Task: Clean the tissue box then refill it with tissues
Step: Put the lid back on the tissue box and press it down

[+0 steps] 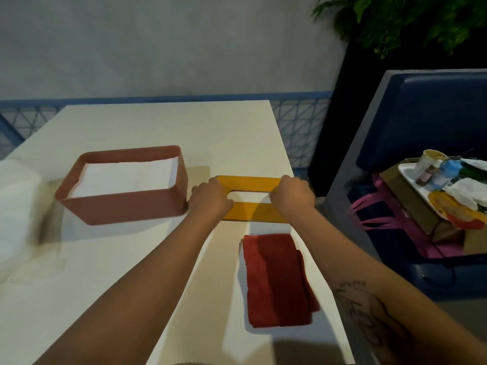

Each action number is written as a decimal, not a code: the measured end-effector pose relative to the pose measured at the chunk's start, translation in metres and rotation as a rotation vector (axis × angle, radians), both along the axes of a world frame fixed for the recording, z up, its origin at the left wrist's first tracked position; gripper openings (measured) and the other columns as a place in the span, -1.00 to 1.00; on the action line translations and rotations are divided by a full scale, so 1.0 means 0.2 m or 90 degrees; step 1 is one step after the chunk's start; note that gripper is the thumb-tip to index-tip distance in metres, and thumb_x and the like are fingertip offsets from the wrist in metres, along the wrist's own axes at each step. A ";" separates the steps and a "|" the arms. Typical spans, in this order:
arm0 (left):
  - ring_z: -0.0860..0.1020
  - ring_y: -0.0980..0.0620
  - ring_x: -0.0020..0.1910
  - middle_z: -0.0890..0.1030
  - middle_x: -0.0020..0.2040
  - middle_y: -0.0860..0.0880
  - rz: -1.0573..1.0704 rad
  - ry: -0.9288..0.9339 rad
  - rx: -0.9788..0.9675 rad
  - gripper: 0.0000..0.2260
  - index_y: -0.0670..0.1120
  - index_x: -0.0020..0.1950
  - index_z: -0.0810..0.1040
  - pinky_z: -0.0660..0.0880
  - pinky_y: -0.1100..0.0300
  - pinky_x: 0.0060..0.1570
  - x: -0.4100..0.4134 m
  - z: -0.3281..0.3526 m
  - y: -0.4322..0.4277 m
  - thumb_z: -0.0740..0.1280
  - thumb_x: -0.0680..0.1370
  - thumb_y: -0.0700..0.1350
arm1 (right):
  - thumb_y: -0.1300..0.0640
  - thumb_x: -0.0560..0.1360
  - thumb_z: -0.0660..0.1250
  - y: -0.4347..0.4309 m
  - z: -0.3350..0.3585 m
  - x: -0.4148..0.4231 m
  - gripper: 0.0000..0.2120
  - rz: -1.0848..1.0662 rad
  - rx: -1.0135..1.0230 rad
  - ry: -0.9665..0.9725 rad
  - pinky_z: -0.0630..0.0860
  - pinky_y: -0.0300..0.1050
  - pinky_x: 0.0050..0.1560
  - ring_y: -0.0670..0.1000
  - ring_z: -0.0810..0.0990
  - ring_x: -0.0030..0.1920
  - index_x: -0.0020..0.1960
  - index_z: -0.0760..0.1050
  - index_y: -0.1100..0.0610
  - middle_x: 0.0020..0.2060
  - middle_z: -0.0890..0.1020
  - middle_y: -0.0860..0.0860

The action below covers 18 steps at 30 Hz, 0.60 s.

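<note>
A pink tissue box (123, 209) stands open on the white table (163, 122), filled with a stack of white tissues (123, 177). To its right lies the box's yellow lid (250, 183) with a long slot in its middle. My left hand (210, 200) grips the lid's left end and my right hand (292, 196) grips its right end. A folded red cloth (276, 280) lies flat on the table nearer to me, below the lid.
A white pack of tissues (15, 206) sits at the table's left edge. The table's right edge runs close beside the lid and cloth. Beyond it a blue seat (434, 106) holds a tray (407, 171) of clutter and a pink bag (374, 214). A plant (395, 19) stands at the back right.
</note>
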State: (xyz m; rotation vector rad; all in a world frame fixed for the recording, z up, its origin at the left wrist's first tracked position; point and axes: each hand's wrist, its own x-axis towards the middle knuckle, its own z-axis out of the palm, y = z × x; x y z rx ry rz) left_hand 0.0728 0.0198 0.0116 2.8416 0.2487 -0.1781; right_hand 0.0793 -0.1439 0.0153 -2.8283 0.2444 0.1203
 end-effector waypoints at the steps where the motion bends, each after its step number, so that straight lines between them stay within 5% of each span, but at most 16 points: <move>1: 0.48 -0.18 0.14 0.52 0.17 -0.15 0.004 -0.003 0.001 -0.50 -0.16 0.30 0.33 0.38 0.08 -0.07 0.00 0.00 0.00 0.34 0.45 0.05 | 0.16 0.54 0.18 0.00 0.00 0.01 -0.75 0.000 -0.003 0.001 0.43 -0.04 -0.06 0.17 0.40 0.23 0.18 0.42 0.23 0.16 0.48 0.18; 8: 0.51 -0.17 0.10 0.53 0.15 -0.15 0.012 -0.020 -0.019 -0.48 -0.15 0.27 0.34 0.45 0.05 -0.07 0.03 -0.01 0.01 0.35 0.45 0.11 | 0.16 0.53 0.24 0.00 -0.03 0.04 -0.66 -0.024 -0.008 0.018 0.46 -0.01 0.06 0.19 0.35 0.29 0.27 0.36 0.23 0.24 0.44 0.19; 14: 0.53 -0.16 0.09 0.54 0.14 -0.15 0.048 -0.013 -0.086 -0.48 -0.17 0.26 0.34 0.44 0.08 -0.09 0.04 0.00 0.01 0.36 0.45 0.11 | 0.25 0.49 0.25 -0.03 -0.04 0.09 -0.73 -0.065 0.048 0.011 0.44 -0.07 -0.01 0.19 0.42 0.19 0.18 0.43 0.25 0.16 0.49 0.20; 18: 0.50 -0.17 0.16 0.51 0.22 -0.16 0.048 -0.023 -0.130 -0.42 -0.17 0.33 0.31 0.45 0.03 0.05 0.03 0.06 0.00 0.37 0.45 0.11 | 0.14 0.47 0.32 -0.06 -0.01 0.09 -0.69 -0.090 0.083 0.019 0.41 -0.07 -0.07 0.21 0.39 0.20 0.15 0.46 0.27 0.20 0.41 0.21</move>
